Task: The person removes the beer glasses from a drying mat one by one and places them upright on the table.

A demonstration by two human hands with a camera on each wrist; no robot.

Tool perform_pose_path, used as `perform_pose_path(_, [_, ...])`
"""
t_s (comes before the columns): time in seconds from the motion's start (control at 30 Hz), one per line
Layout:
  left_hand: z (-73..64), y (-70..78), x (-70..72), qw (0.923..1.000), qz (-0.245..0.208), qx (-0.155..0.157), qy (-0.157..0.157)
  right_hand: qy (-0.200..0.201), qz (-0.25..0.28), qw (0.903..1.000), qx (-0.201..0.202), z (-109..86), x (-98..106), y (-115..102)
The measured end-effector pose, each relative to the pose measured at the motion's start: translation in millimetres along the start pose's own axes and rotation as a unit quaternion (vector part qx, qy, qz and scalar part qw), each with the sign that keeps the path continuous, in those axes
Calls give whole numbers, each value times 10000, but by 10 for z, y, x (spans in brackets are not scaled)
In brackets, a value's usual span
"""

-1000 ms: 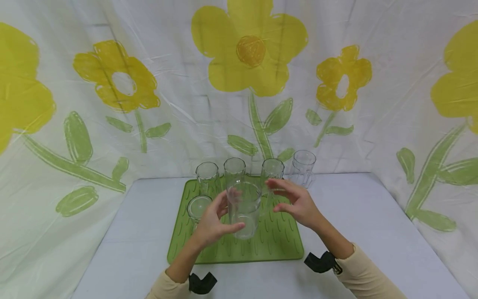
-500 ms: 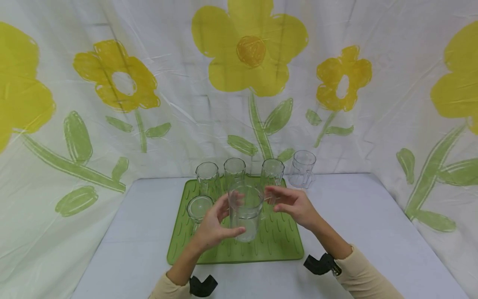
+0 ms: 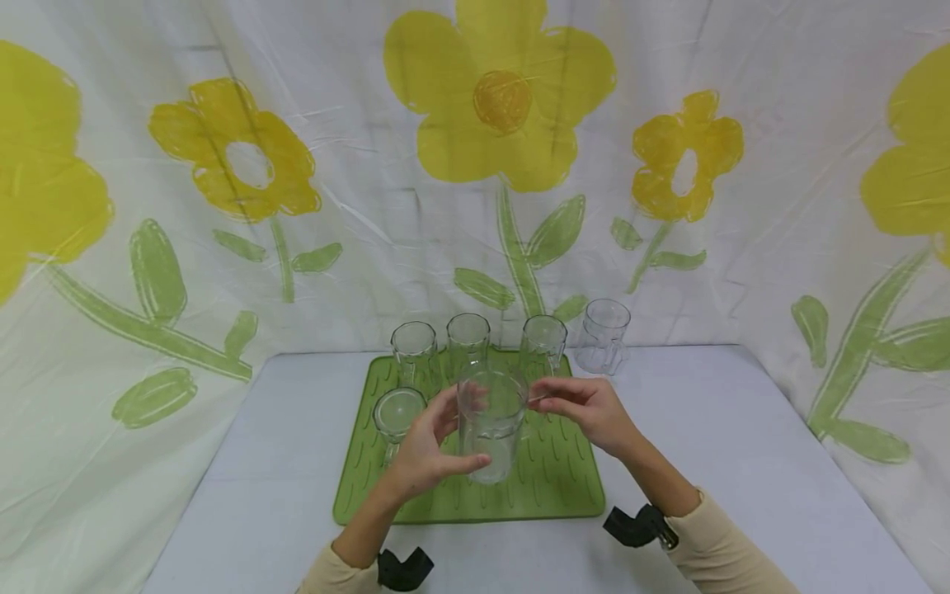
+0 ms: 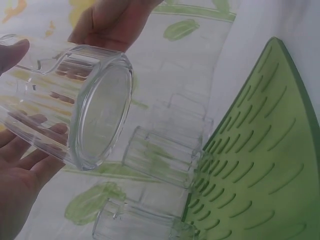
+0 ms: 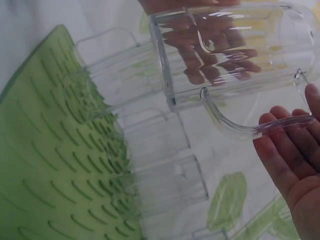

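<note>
In the head view a clear glass mug is held upright over the green ridged mat. My left hand grips its body from the left, thumb in front and fingers behind. The mug's handle points right, and my right hand holds it between thumb and fingers. The left wrist view shows the mug's round base lifted well off the mat. Seen from the right wrist, the fingers lie along the handle.
Behind the held mug, three glass mugs stand in a row along the mat's far edge. Another mug sits at the mat's left. One more stands on the white table at back right. A flower-printed curtain hangs behind.
The right hand has come down and inward, its thumb and fingers closing on the mug's handle. The held mug has shifted slightly down and right. The left hand keeps its grip.
</note>
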State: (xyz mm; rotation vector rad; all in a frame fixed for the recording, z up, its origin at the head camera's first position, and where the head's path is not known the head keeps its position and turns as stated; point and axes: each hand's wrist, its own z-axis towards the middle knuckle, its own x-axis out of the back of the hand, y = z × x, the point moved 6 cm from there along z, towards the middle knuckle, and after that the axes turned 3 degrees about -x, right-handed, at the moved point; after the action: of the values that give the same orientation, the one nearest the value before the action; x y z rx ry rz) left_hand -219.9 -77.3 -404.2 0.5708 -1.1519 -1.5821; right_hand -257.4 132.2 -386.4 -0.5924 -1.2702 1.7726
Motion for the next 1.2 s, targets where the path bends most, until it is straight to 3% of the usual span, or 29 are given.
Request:
perform_pose_path(0.23, [4,27,-2,9999,-99,-43,-70,-123,-206,9997,51,3,32,-24])
perform_pose_path(0.8, [33,18,5,9996,-239,-76,-133,-254,-270,9986,-390,-6,58,-16])
perform_pose_path(1.2, [51,45,-11,9990,-346,-140,-243,-244,151,9994,-210,-33,78,-13])
